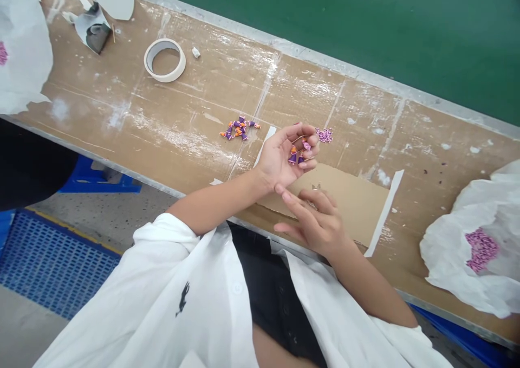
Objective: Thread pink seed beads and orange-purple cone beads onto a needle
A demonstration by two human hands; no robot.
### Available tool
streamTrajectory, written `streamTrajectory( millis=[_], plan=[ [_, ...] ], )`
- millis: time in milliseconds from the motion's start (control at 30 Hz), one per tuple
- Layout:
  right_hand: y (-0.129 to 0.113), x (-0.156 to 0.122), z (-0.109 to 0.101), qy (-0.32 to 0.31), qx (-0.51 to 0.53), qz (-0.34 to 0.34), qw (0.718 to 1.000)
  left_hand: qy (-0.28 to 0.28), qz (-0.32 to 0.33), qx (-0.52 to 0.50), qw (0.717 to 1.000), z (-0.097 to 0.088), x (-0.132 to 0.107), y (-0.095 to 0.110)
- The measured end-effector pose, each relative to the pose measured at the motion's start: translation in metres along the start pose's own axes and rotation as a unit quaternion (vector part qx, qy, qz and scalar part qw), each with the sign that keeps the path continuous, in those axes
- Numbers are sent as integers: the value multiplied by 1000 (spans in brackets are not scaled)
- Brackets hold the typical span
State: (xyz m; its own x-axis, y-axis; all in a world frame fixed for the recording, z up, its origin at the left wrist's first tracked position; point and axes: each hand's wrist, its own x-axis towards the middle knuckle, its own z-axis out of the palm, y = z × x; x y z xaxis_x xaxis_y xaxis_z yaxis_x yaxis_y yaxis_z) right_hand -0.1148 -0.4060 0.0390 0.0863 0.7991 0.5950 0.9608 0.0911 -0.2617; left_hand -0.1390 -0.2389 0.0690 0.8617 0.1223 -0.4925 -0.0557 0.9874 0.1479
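Note:
My left hand is palm up above the table, its fingers curled round a few tiny purple figurines with orange tops. A pinkish piece lies among those fingers too. Just below, my right hand is open with fingers stretched towards the left wrist, and nothing shows in it. More of the purple and orange figurines lie in a loose pile left of my left hand. Past its fingertips sits a small heap of pink and purple bits. Beneath both hands is a flat cardboard piece, taped down.
A roll of white tape lies at the back left. Crumpled white paper at the right holds pink bits; similar paper lies far left. A small pouch-like object is at the upper left.

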Motion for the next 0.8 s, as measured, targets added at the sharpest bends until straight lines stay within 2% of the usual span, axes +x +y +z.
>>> streamTrajectory(
  millis=[133, 200, 267, 367, 433, 500, 633, 700, 800],
  plan=[
    [6, -2, -11, 63, 48, -25, 997, -1, 12, -13, 1000, 0, 2, 4],
    [9, -1, -21, 65, 57, -9, 996, 3, 27, -17, 999, 2, 3, 12],
    [14, 6, -29, 41, 60, 31, 997, 12, 61, -19, 998, 5, 3, 26],
    [32, 28, -31, -35, 26, 110, 993, 42, 151, -23, 987, 7, 0, 54],
    [51, 51, -19, -95, 4, 138, 986, 61, 212, -27, 975, 7, -1, 71],
    [70, 78, 1, -176, 0, 154, 972, 60, 255, -35, 965, 5, -1, 84],
    [86, 126, 54, -315, -35, 165, 934, 27, 277, -61, 958, -1, 0, 96],
    [83, 139, 76, -353, -66, 143, 922, 32, 266, -66, 961, -3, 1, 98],
    [78, 143, 93, -356, -90, 111, 923, 59, 256, -58, 963, -6, 2, 101]
  ],
)
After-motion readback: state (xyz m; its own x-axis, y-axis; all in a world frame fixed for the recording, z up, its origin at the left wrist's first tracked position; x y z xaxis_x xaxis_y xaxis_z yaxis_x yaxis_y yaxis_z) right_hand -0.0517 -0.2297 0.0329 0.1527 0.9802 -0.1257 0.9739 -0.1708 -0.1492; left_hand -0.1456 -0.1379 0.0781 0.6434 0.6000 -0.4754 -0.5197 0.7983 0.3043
